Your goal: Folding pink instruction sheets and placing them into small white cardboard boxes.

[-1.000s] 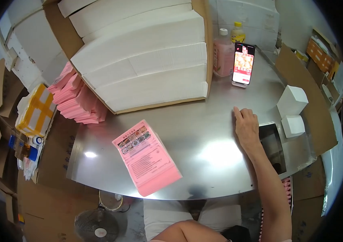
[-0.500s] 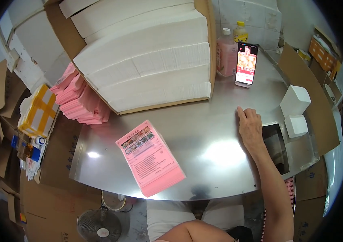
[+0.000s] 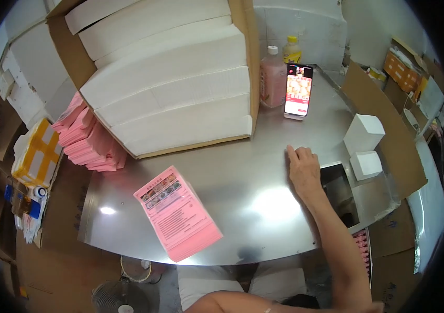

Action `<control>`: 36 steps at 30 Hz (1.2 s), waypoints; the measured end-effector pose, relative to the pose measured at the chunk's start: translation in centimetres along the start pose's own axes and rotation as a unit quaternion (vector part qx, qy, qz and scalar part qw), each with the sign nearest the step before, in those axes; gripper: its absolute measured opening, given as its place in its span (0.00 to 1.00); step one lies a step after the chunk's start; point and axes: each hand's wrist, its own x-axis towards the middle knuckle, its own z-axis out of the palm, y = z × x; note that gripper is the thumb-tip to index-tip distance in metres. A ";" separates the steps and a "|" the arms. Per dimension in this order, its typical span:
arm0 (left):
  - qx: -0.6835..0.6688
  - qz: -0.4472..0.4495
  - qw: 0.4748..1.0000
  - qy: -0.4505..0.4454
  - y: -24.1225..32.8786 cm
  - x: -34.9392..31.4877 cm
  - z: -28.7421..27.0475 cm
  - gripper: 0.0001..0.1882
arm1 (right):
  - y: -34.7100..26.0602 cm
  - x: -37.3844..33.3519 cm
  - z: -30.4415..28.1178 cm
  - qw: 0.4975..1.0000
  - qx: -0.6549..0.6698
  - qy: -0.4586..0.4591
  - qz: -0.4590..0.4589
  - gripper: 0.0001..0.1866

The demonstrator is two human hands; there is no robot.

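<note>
My right hand (image 3: 304,169) rests on the metal tabletop, holding nothing, its index finger stretched forward and the other fingers loosely bent. Just ahead of it a lit smartphone (image 3: 298,94) leans upright on a small stand. To its right lies the rectangular opening (image 3: 340,193) in the tabletop. My left forearm (image 3: 232,301) crosses in front of my body at the lower edge; its hand cannot be made out. Left of centre lies a thick stack of pink printed paper bags or sheets (image 3: 180,214), touched by neither hand.
A large open carton (image 3: 190,144) full of white paper stacks stands at the back left, beside heaped pink paper pieces (image 3: 94,138). Behind the phone are a pink bottle (image 3: 272,78) and a yellow-capped bottle (image 3: 292,51). White folded pieces (image 3: 364,134) stand right; a fan (image 3: 123,298) sits below.
The whole view has shifted, so the table and its things appear farther left and slightly lower. My right hand stays on the tabletop; my left forearm reaches farther across the lower edge.
</note>
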 end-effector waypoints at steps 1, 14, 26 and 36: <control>0.015 -0.088 0.980 0.175 3.2 -1.3 1.4 0.08 | -0.6 0.2 0.3 1.000 0.015 -0.002 -0.003 0.19; 0.249 -0.114 0.793 0.544 9.3 -9.3 3.1 0.03 | -1.3 0.6 0.8 1.000 0.009 0.022 -0.017 0.18; 0.355 -0.080 0.725 0.585 12.1 -11.9 3.6 0.05 | -1.5 0.6 0.2 1.000 0.026 0.009 -0.011 0.18; 0.471 -0.152 0.727 0.476 11.2 -12.8 5.3 0.09 | -1.2 0.6 0.0 0.999 0.037 0.008 -0.007 0.17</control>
